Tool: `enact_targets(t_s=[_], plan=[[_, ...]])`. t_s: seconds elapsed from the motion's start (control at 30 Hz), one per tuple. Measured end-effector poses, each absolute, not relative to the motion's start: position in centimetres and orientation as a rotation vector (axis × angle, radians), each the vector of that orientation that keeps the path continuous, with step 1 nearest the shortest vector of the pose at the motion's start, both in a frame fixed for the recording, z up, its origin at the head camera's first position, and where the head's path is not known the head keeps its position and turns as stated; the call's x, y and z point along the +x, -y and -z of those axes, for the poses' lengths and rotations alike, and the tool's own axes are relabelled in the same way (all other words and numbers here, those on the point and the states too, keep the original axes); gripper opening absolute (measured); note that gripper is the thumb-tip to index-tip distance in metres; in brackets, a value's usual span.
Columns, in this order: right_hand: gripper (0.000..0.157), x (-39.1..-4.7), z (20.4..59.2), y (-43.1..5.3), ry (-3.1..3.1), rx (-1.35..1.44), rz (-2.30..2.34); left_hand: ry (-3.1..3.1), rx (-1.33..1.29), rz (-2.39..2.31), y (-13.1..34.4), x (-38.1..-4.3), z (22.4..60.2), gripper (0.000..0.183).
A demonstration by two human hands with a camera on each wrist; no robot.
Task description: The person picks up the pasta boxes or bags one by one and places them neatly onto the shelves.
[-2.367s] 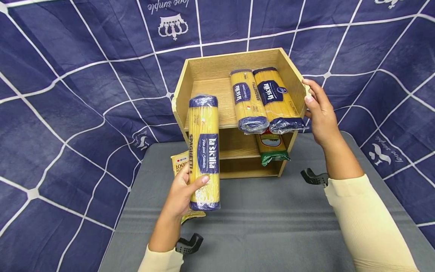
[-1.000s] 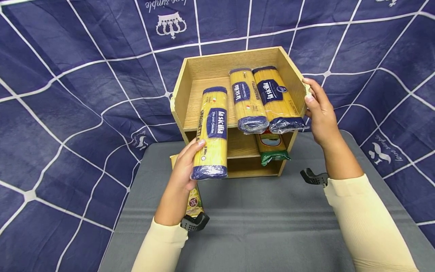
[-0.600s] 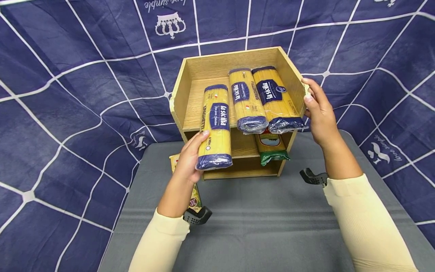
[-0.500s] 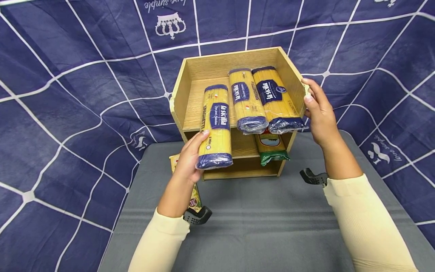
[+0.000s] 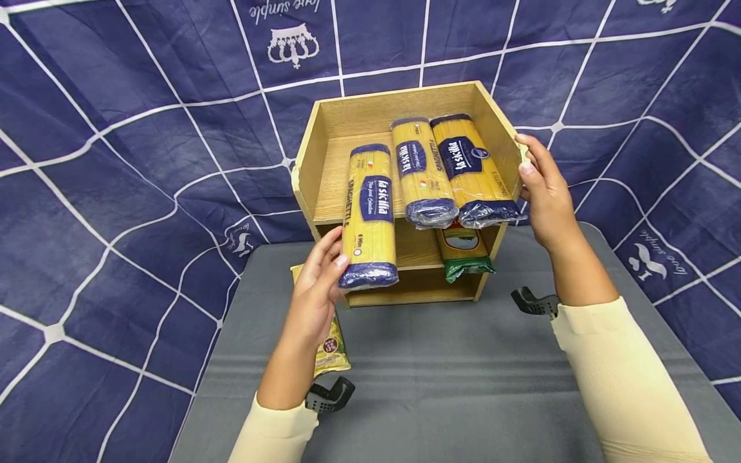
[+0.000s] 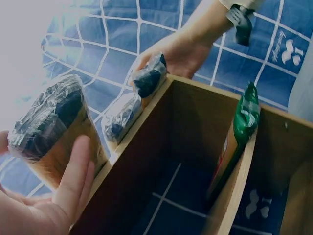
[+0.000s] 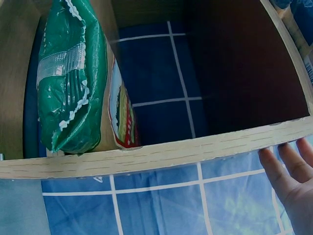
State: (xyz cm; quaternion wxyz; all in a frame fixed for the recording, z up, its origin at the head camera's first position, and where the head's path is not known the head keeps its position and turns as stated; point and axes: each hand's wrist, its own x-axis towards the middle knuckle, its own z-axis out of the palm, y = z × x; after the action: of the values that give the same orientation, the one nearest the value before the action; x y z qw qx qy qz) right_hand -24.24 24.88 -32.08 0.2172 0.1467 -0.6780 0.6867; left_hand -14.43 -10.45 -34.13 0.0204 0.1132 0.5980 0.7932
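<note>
A blue-ended spaghetti pack (image 5: 370, 225) lies on the left part of the top board of a small wooden shelf (image 5: 399, 93), its near end jutting past the front edge. My left hand (image 5: 315, 283) is at its near left side, fingers loosened and thumb off the pack's face; in the left wrist view extended fingers (image 6: 76, 169) lie along the pack's side. My right hand (image 5: 547, 199) grips the front edge of the shelf's right side panel; in the right wrist view its fingertips (image 7: 274, 169) touch the panel's outer face.
Two more spaghetti packs, a middle one (image 5: 422, 170) and a right one (image 5: 471, 167), lie on the top board. A green-ended pasta pack (image 5: 466, 254) sits one level below. A yellow bag (image 5: 331, 347) lies on the grey table (image 5: 451, 379), partly hidden behind my left arm.
The left hand brought the spaghetti pack from in front of the shelf up onto the top board, then loosened its fingers and drew back slightly. The right hand has stayed on the side panel.
</note>
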Motion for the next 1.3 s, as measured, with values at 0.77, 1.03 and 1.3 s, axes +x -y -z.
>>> enact_targets(t_s=[0.77, 1.03, 1.3], plan=[[0.044, -24.5, 32.2, -24.9, 1.845, 0.420, -1.924, -2.740, 0.837, -2.061, 10.1, -14.3, 35.7, 0.067], [0.044, -24.6, 32.1, -24.9, 1.839, 0.414, -1.931, -2.753, 0.817, -2.032, 9.6, -15.9, 35.3, 0.064], [0.044, -24.5, 32.2, -25.0, 1.858, 0.401, -1.921, -2.963, 0.819, -1.817, 9.3, -17.6, 34.9, 0.061]])
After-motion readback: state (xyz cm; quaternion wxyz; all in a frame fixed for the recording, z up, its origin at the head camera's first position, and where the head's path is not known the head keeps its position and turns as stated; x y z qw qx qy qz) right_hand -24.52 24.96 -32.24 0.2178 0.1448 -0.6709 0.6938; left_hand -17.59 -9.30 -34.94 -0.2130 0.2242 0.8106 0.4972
